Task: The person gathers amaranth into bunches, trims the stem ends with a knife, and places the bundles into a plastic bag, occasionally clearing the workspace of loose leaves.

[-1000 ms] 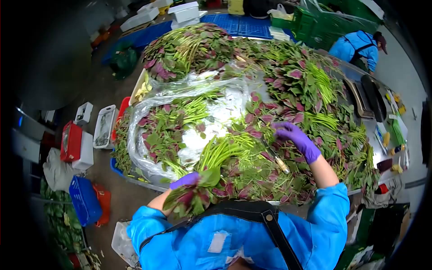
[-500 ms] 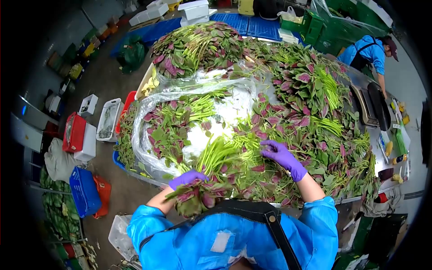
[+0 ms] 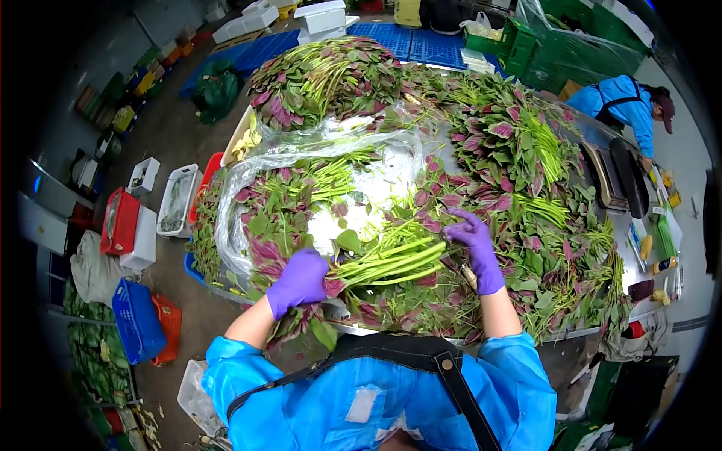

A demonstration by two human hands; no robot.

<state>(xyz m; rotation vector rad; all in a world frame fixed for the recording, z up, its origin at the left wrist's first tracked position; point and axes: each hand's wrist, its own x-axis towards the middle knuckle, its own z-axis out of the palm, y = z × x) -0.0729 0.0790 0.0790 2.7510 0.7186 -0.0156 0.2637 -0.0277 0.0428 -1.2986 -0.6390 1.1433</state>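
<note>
Amaranth bunch [image 3: 391,264]: bright-green stems, purple-green leaves, above table [image 3: 445,152] | left hand [image 3: 299,281]: closed round it | right hand [image 3: 475,244]: at stem ends, grip unclear | clear plastic [image 3: 259,161]: surrounds leafy stems [image 3: 331,180]

Both forearms reach forward; the left hand [image 3: 298,283] is closed, the right hand [image 3: 477,248] open, fingers loosely bent.

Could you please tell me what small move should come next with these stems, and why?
I would probably bring the right hand lightly against the stem ends of the bunch to even them. The left hand grips the bunch toward its leafy end, the stems point at the right hand, and their ends look uneven.
</note>
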